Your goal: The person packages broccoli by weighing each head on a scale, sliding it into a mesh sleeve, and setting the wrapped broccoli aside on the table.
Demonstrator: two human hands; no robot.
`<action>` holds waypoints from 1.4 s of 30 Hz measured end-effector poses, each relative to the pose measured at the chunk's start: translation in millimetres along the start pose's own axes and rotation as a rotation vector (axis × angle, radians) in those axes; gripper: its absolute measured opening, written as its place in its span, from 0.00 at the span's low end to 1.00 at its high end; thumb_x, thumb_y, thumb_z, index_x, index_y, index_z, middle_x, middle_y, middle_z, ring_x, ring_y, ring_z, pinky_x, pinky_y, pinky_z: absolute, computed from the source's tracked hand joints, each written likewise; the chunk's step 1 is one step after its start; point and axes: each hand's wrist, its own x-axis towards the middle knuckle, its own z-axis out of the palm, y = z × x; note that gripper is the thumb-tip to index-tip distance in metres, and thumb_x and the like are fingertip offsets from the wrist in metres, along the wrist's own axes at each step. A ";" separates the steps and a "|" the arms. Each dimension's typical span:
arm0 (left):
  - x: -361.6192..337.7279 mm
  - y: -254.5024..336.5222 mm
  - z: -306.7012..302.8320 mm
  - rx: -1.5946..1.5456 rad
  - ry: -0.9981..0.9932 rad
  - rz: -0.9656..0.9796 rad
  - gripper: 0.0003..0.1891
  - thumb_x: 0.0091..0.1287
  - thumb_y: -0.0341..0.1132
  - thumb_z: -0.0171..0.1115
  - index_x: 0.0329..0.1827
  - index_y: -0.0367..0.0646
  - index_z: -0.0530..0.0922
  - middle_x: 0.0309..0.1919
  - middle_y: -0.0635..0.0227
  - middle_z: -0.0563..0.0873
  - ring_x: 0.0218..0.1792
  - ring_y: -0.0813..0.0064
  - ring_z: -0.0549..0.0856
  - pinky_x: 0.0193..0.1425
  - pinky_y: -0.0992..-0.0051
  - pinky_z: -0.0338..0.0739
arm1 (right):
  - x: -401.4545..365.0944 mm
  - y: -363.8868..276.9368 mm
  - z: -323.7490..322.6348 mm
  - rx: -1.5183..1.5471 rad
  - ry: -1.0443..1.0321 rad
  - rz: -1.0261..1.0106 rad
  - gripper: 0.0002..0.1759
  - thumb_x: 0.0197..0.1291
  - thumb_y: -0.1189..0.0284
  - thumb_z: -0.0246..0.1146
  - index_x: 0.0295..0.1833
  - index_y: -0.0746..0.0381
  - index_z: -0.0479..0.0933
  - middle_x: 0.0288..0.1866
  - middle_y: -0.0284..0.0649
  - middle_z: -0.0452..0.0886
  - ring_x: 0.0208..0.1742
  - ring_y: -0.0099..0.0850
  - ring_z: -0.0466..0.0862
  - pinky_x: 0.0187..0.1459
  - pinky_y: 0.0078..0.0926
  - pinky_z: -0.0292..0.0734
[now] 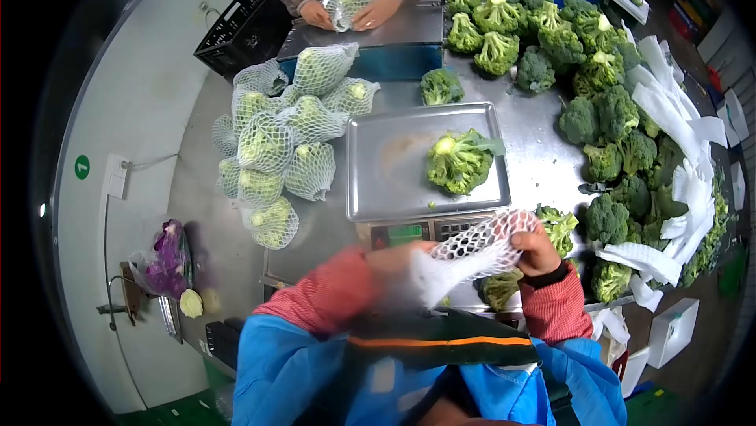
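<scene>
My right hand [537, 251] is closed on one end of a white foam net sleeve [496, 235], which is stretched open there in a tube. The sleeve's other end is a white blur beside my left hand [398, 259]. Motion smears the left hand's fingers, so their grip does not show. Just beyond my hands, a trimmed broccoli head [461, 162] lies on a metal tray [378, 209]. The tray rests on a scale [405, 231] with a lit green display. More broccoli lies under and beside my right forearm.
Netted broccoli heads [264, 142] are piled on the left. Loose broccoli [606, 217] and white sheets [669, 111] cover the right. Across the table, another person's hands [378, 10] hold a netted piece near a black crate [236, 28]. Purple cabbage [167, 264] lies at far left.
</scene>
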 end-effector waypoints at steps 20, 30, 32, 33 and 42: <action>31.2 92.8 -20.9 -0.075 0.378 0.235 0.27 0.78 0.47 0.34 0.65 0.36 0.71 0.56 0.60 0.82 0.54 0.68 0.84 0.63 0.67 0.76 | 57.3 10.8 -34.3 -0.369 0.328 0.069 0.36 0.75 0.49 0.28 0.65 0.66 0.68 0.51 0.40 0.81 0.52 0.31 0.81 0.54 0.31 0.77; -39.3 -1.7 -11.2 -0.020 0.258 0.390 0.23 0.69 0.34 0.41 0.60 0.28 0.73 0.53 0.52 0.84 0.53 0.63 0.85 0.62 0.64 0.77 | -2.6 31.3 14.3 0.346 0.151 0.075 0.22 0.66 0.62 0.51 0.57 0.67 0.72 0.47 0.48 0.82 0.47 0.39 0.83 0.52 0.37 0.79; -35.9 -14.7 -21.6 0.072 0.322 0.354 0.23 0.69 0.34 0.41 0.61 0.29 0.72 0.53 0.52 0.84 0.52 0.64 0.85 0.62 0.65 0.77 | -6.6 17.9 23.8 0.286 0.072 -0.004 0.25 0.66 0.60 0.50 0.57 0.70 0.72 0.49 0.49 0.81 0.49 0.40 0.82 0.54 0.37 0.78; -36.9 -12.9 -17.9 -0.028 0.252 0.355 0.23 0.69 0.34 0.42 0.61 0.29 0.72 0.53 0.53 0.84 0.52 0.64 0.85 0.61 0.66 0.78 | -5.1 10.1 28.8 0.233 0.051 -0.032 0.26 0.66 0.58 0.50 0.56 0.71 0.73 0.49 0.50 0.81 0.49 0.40 0.82 0.54 0.37 0.78; -51.0 -12.4 8.7 -0.547 0.052 0.599 0.18 0.72 0.34 0.44 0.56 0.33 0.76 0.49 0.58 0.85 0.49 0.67 0.85 0.60 0.68 0.77 | 7.0 53.9 33.5 -0.375 -0.148 0.206 0.27 0.72 0.63 0.49 0.72 0.62 0.61 0.67 0.44 0.72 0.63 0.36 0.76 0.65 0.37 0.71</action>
